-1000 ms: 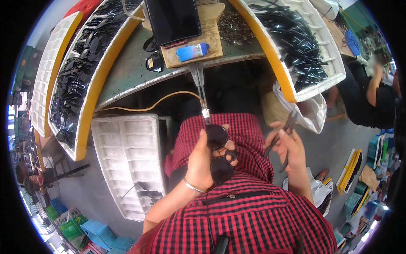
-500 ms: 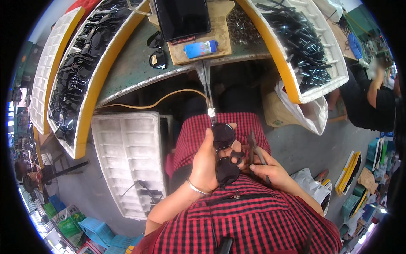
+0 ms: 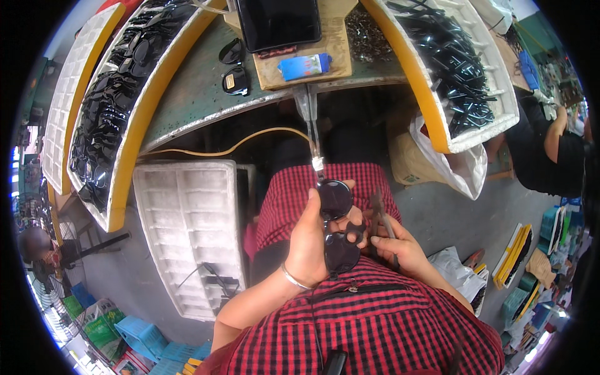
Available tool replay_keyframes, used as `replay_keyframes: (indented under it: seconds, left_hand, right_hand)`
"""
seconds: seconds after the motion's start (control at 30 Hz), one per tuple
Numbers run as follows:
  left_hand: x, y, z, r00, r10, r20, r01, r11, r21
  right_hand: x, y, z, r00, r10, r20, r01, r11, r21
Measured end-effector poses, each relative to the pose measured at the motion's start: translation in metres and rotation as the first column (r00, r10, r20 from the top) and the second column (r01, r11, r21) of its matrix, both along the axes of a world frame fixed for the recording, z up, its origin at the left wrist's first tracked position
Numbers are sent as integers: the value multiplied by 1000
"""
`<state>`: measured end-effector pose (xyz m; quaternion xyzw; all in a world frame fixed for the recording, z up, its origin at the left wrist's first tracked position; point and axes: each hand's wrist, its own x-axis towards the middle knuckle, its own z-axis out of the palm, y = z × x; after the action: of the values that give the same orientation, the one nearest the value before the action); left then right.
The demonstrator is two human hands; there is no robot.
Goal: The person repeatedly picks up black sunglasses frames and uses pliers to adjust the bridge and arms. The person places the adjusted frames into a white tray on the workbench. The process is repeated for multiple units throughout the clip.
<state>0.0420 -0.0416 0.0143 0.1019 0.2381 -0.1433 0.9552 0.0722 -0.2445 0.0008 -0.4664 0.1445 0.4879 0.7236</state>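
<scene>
My left hand (image 3: 307,247) is closed on a pair of dark sunglasses (image 3: 338,199), held upright so that one round lens sits above the other. The frame's upper end is just below a white-wrapped metal fitting (image 3: 318,164); I cannot tell whether they touch. Beside the lower lens, my right hand (image 3: 400,245) is closed around slim grey metal pliers (image 3: 382,215), whose tips point up and away from me. Its fingertips reach close to the middle of the sunglasses. Fingers partly hide the bridge, and whether temples are attached does not show.
Foam trays flank the green bench (image 3: 194,94): one of dark sunglasses (image 3: 115,112) at left, one of loose black temples (image 3: 456,62) at right. A wooden board (image 3: 340,56) bears a tablet (image 3: 278,25) and a blue packet (image 3: 304,66). Another foam tray (image 3: 187,237) stands low at left.
The sunglasses have shifted slightly right in the picture, and the lower lens is turned a little. Both hands keep their hold. The whole view has moved slightly.
</scene>
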Motion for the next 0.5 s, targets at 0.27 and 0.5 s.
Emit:
replay_keyframes:
  seconds: [0.27,0.5]
  left_hand:
    - [1,0,6,996,-42,-83,51,992,113]
    - [-13,2,14,939,-304,-159,323,939,116]
  right_hand:
    - [-1,0,3,998,-17,60,21,998,-67]
    - [36,13,56,31,693,720,187,704,-685]
